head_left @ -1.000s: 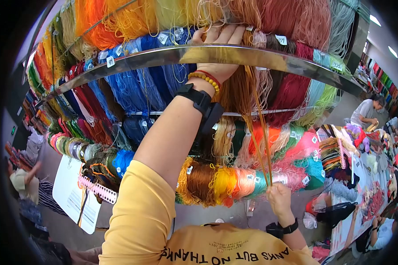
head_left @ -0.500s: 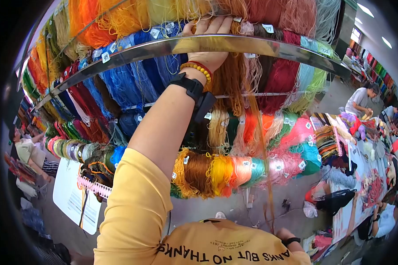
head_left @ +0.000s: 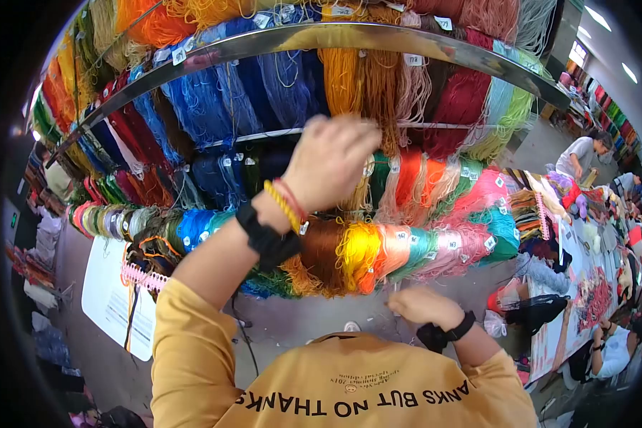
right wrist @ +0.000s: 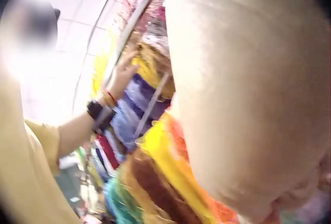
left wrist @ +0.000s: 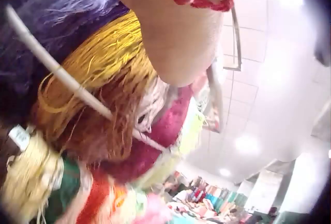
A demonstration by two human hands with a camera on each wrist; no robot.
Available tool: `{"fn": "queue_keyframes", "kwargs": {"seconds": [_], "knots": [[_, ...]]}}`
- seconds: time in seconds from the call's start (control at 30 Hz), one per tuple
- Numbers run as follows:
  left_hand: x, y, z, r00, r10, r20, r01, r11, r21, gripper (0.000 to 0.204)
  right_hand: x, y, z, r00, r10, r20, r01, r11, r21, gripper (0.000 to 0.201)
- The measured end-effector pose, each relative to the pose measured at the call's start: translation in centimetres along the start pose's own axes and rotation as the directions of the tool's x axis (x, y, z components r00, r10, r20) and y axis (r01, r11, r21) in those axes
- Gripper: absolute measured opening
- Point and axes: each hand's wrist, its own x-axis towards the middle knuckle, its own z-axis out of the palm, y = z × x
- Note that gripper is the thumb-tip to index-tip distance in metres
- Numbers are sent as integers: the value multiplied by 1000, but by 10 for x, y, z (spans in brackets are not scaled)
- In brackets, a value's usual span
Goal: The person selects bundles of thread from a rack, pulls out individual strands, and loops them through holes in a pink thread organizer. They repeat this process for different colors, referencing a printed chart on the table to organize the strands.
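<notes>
My left hand [head_left: 335,160], blurred by motion, is in front of the rack with its fingers loosely bent and nothing seen in them. Behind and above it hang golden-yellow thread [head_left: 341,75] and brown thread [head_left: 379,100] in long skeins. The left wrist view shows the heel of this hand [left wrist: 181,43] beside the yellow skein [left wrist: 111,43]. My right hand [head_left: 426,305] is low in front of my shirt, below the peach and teal skeins, its fingers bent. I cannot tell whether a strand is in it. Its fingers are mostly hidden in the right wrist view.
A curved metal bar [head_left: 292,44] crosses the rack of labelled thread skeins. Lower down, a row of thick bundles [head_left: 321,250] sticks out toward me. A white sheet [head_left: 117,299] hangs at left. To the right, people sit by a table [head_left: 549,349] covered with yarn.
My left hand has come down from behind the metal bar. My right hand pulled brown strands downward, dropped low, then rose to front of my shirt; the strands no longer show.
</notes>
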Motion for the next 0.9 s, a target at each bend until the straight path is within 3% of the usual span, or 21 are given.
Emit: {"fn": "queue_keyframes", "kwargs": {"seconds": [0.03, 0.07, 0.17, 0.3, 0.47, 0.5, 0.57, 0.6, 0.63, 0.67, 0.73, 0.77, 0.83, 0.9], "knots": [[-19, 9, -2, 979, 16, 204, 19, 986, -165, 25, 11, -23, -25, 997, -74, -14, 74, 997, 6, 22], [-34, 20, -2, 941, 8, 339, 58, 981, -185, 21, 17, -45, -48, 989, -148, -26, 149, 989, 7, 22], [-48, 33, 11, 903, 0, 429, 106, 969, -222, 24, 29, -87, -81, 959, -285, -6, 285, 958, 27, 20], [-22, 25, 40, 936, -54, 347, 147, 958, -247, 31, 39, -106, -81, 902, -410, -136, 422, 903, 82, 19], [31, -10, 68, 973, -141, 185, 194, 930, -312, 34, 25, -90, -74, 903, -371, -217, 404, 904, 137, 18], [40, -17, 70, 961, -199, 192, 257, 896, -361, 31, 19, -86, -74, 908, -351, -230, 385, 914, 128, 18], [47, -26, 83, 915, -310, 259, 397, 804, -442, 30, 9, -76, -75, 917, -307, -253, 342, 934, 107, 18], [57, -30, 75, 790, -297, 536, 532, 768, -358, 42, 5, -72, -75, 917, -295, -270, 332, 937, 103, 17], [59, -31, 78, 693, -271, 668, 614, 707, -350, 51, 1, -67, -73, 916, -283, -285, 323, 941, 102, 17], [56, -33, 83, 638, -197, 745, 600, 734, -320, 54, -3, -63, -71, 915, -273, -298, 315, 944, 103, 17], [40, -40, 98, 539, -118, 834, 498, 843, -203, 62, -7, -56, -66, 914, -260, -311, 308, 945, 115, 16], [36, -49, 104, 540, -58, 840, 529, 800, -285, 61, -8, -54, -65, 913, -257, -316, 307, 944, 119, 16], [47, -44, 80, 431, -130, 893, 761, 584, -282, 59, -8, -52, -65, 910, -271, -315, 318, 941, 111, 16], [55, -32, 53, 573, -280, 770, 621, 761, -186, 47, -5, -51, -68, 907, -290, -307, 336, 936, 107, 16]]}}
